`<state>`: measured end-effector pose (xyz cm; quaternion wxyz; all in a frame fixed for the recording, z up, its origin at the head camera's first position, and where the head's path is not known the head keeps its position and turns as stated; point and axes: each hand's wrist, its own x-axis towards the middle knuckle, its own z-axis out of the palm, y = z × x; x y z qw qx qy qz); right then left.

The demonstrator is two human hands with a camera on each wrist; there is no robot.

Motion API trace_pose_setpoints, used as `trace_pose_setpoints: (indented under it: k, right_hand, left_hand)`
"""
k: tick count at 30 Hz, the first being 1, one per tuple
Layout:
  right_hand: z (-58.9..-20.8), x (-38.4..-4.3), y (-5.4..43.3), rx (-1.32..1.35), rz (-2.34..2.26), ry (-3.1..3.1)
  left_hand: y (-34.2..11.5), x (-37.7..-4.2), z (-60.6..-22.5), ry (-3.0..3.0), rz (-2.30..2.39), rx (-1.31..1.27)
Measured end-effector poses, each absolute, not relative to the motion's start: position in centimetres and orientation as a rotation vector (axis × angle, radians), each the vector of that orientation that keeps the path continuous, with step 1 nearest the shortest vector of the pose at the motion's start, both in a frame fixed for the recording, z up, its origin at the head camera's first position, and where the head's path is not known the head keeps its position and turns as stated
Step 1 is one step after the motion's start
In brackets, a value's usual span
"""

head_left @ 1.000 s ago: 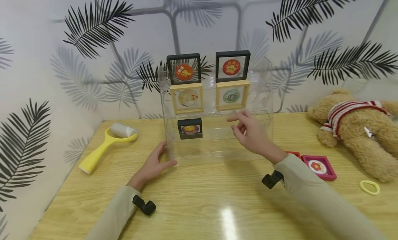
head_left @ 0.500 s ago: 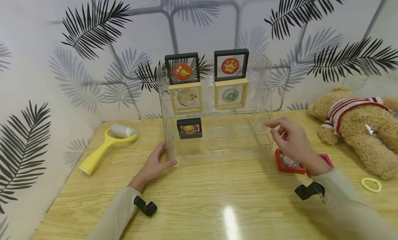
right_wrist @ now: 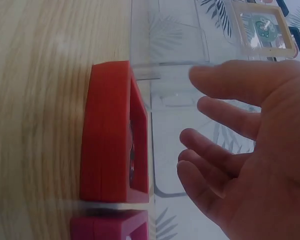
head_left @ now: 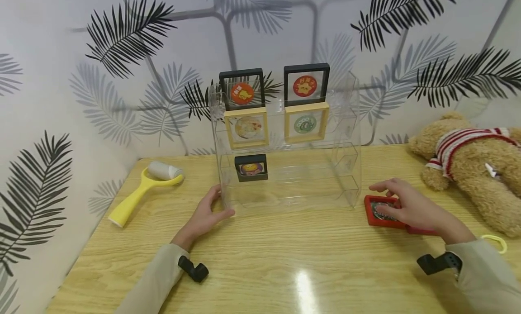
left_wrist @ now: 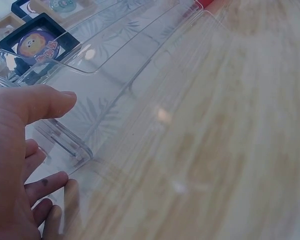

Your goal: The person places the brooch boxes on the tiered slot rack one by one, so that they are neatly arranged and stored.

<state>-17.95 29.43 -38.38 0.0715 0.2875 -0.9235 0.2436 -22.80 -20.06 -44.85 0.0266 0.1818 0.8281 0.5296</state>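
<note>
A clear acrylic display rack [head_left: 301,201] stands upright on the table. My left hand [head_left: 203,216] is at its lower left corner, fingers along the side and thumb spread in front, nothing pinched. In the left wrist view the rack's corner [left_wrist: 77,150] lies between thumb and fingers. Over a red square frame [head_left: 371,214] on the table hovers my right hand [head_left: 421,212], fingers loosely bent and holding nothing. The right wrist view shows a gap between the fingers and the red frame [right_wrist: 107,140]. A magenta frame [head_left: 421,231] lies beside it, partly hidden by the hand.
The rack carries two black frames [head_left: 327,81] on top, two yellow frames [head_left: 266,128] below, and a small black frame [head_left: 251,178] lower left. A yellow-handled lint roller [head_left: 130,205] lies left; a teddy bear [head_left: 480,169] and yellow ring [head_left: 502,246] lie right.
My right hand has moved right and down from in front of the rack to above the red frame. My left hand has stayed at the rack's corner.
</note>
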Motion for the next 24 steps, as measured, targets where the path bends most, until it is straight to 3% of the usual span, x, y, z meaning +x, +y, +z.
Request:
trace_pose_setpoints:
  k: [24]
  right_hand:
    - [-40.4,-16.6,31.7,0.607,0.457,-3.069]
  left_hand:
    - [-20.1,-22.6,-44.9,2.566,1.624,0.557]
